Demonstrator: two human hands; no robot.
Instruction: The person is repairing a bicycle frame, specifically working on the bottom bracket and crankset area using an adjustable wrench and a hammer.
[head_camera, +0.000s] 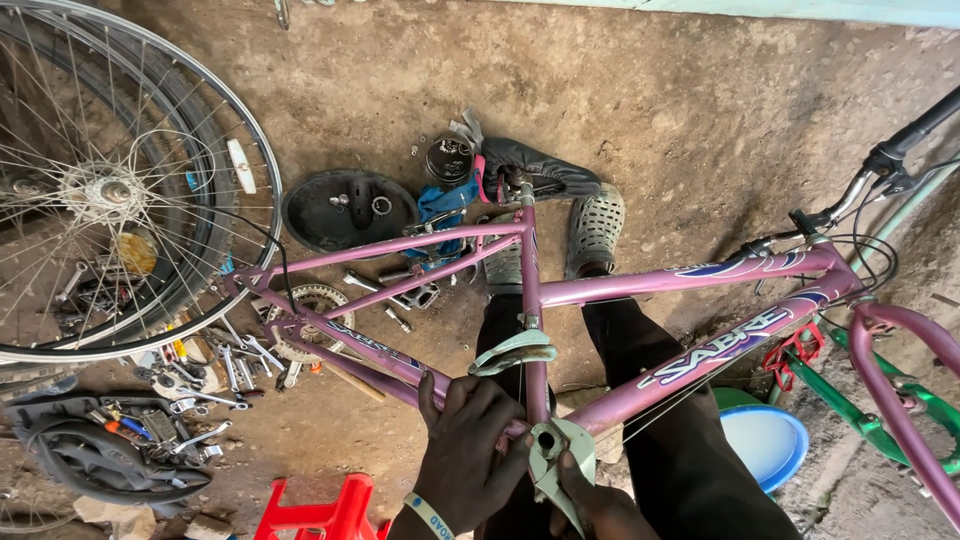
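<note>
A purple bicycle frame (640, 285) lies across my lap, seat tube pointing away from me. My left hand (468, 450) wraps around the frame just beside the bottom bracket shell (548, 440). My right hand (600, 505) grips a pale green metal tool (552, 475) set against the bottom bracket opening. A pale green front derailleur (512, 352) is clamped on the seat tube above my hands. My left wrist wears a light band.
A spoked wheel (110, 180) stands at left above scattered wrenches (225, 365) and a black tyre (95, 455). A black lid (348, 210) holds small parts. A red stool (320, 510), a blue basin (765, 440) and a green frame (880, 420) lie nearby on the dirt floor.
</note>
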